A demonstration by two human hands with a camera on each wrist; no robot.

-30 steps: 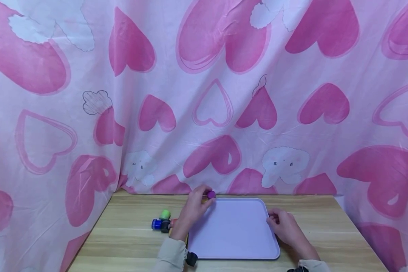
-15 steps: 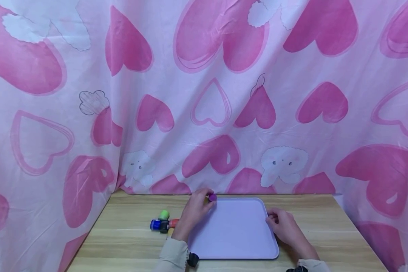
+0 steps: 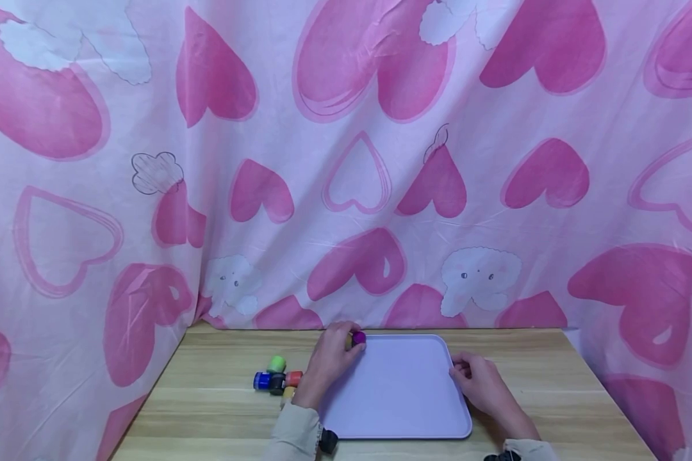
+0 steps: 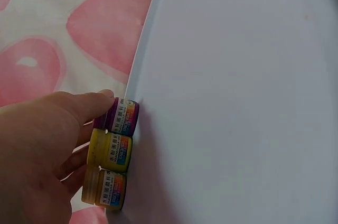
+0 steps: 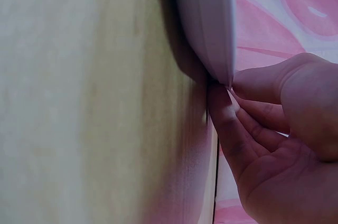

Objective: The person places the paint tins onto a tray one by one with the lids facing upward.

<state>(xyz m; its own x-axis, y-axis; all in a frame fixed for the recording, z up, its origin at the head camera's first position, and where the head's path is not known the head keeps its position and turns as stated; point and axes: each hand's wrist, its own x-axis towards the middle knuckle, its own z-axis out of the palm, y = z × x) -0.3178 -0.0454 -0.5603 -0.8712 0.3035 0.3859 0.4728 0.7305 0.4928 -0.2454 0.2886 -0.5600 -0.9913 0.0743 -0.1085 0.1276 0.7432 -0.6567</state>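
At the far left corner of a pale lilac tray (image 3: 403,390), my left hand (image 3: 327,358) holds a small purple paint jar (image 3: 358,338), its thumb pressed on it. In the left wrist view, a yellow paint jar (image 4: 110,150) and an ochre paint jar (image 4: 104,188) lie in a row beside the purple one, along the tray's edge. The other fingers lie behind the row, partly hidden. On the opposite side, my right hand (image 3: 477,381) pinches the tray's right rim between thumb and fingers, as the right wrist view shows.
Left of the tray, several more jars lie clustered on the wooden table (image 3: 207,410): a green jar (image 3: 277,364), a blue jar (image 3: 262,381), a black jar (image 3: 277,384), and a red one (image 3: 294,378). A pink heart-print curtain (image 3: 357,256) hangs behind the table.
My left hand has come slightly nearer and lower with the purple jar at the tray's corner. The right hand keeps its hold on the rim. The head view has shifted a little.
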